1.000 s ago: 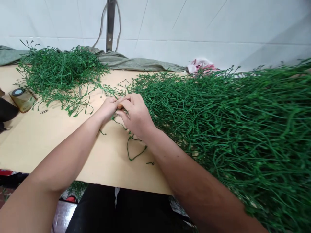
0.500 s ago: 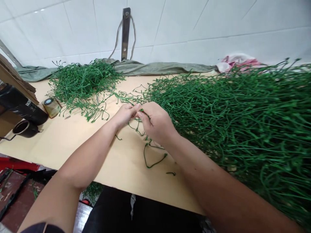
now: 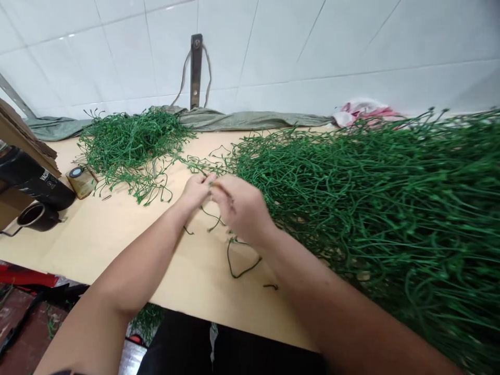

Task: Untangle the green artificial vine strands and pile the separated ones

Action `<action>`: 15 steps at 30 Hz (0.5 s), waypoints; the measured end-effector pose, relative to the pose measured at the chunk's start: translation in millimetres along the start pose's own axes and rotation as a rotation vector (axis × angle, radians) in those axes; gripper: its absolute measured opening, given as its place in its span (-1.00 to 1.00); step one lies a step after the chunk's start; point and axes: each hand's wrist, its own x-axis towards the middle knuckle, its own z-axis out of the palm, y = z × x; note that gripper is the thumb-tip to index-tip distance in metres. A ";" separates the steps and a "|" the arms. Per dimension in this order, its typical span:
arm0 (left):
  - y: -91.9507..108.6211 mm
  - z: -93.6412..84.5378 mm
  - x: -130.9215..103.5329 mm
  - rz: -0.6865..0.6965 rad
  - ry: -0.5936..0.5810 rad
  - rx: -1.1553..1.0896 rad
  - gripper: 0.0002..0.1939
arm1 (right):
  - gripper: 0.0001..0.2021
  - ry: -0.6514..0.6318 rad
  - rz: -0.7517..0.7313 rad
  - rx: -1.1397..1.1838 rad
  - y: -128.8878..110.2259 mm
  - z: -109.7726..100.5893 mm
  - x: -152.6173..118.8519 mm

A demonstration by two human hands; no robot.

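Observation:
My left hand (image 3: 197, 191) and my right hand (image 3: 244, 209) meet above the table, both closed with fingertips almost touching. A thin green plastic stem is pinched between them; most of it is hidden by the fingers, and the right hand is slightly smeared by motion. Just right of my hands spreads a big heap of green plastic stems (image 3: 351, 187) with small knobbed ends. Beyond the left hand lies a smaller pile of stems (image 3: 135, 138). Below my right hand, a loose bent stem (image 3: 242, 274) and a short scrap (image 3: 270, 286) rest on the table.
At the left stand a black bottle (image 3: 37, 177), a dark mug (image 3: 39, 217), a small jar (image 3: 82, 182) and a cardboard box (image 3: 23, 125). Grey-green cloth (image 3: 250, 120) and a pink-white cloth (image 3: 361, 112) lie along the tiled wall. The table (image 3: 128, 229) ends before my lap.
My view has tilted up slightly, so everything sits lower. The right hand has turned a little, and the stem tip that showed at its thumb is now blurred. Both hands stay together.

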 end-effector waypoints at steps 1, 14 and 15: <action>-2.7 3.3 -1.4 0.038 -0.031 0.056 -0.69 | -0.88 0.037 0.125 -0.014 12.6 -2.8 1.2; -4.2 7.4 -13.0 0.324 -0.063 0.592 -0.73 | -0.61 0.097 0.316 -0.202 34.3 -2.0 -5.7; -3.8 7.4 -14.1 0.350 -0.076 0.606 -0.77 | -0.62 0.044 0.301 -0.164 28.3 2.5 -6.2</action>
